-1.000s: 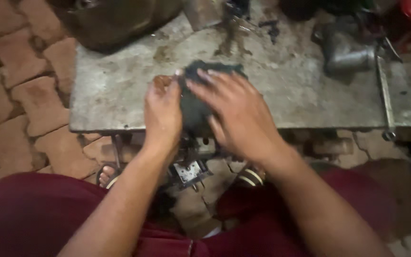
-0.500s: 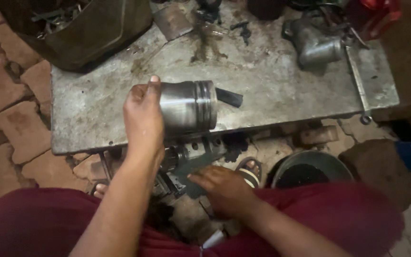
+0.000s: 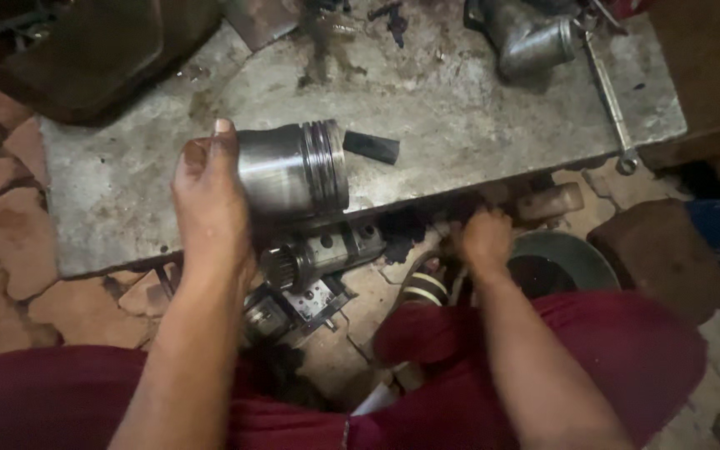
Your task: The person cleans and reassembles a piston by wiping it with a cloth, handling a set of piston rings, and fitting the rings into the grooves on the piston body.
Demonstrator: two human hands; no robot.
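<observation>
Steel piston [image 3: 293, 169] gripped in left hand [image 3: 210, 200], on its side over slab [image 3: 477, 125] edge, frame centre-left. Black cylinder [image 3: 370, 147] at piston's 3 o'clock. Right hand [image 3: 483, 237] below edge near metal bowl [image 3: 581, 254]; fingers blurred, can't tell.

Piston [image 3: 293, 171]: bare grey metal cylinder, dull sheen, lying on its side with its axis roughly parallel to the front edge of the metal tabletop [image 3: 493, 117]. Skirt end points left, crown end points right. Ring grooves form a band of dark lines just short of the crown. Smooth skirt, darker smudges near the bottom. Sits at the tabletop's front edge, left of centre, its lower side about level with that edge. Left hand [image 3: 210, 200] wraps the skirt end, thumb up over the top. Can't tell if it rests on the surface or is held just clear.
</observation>
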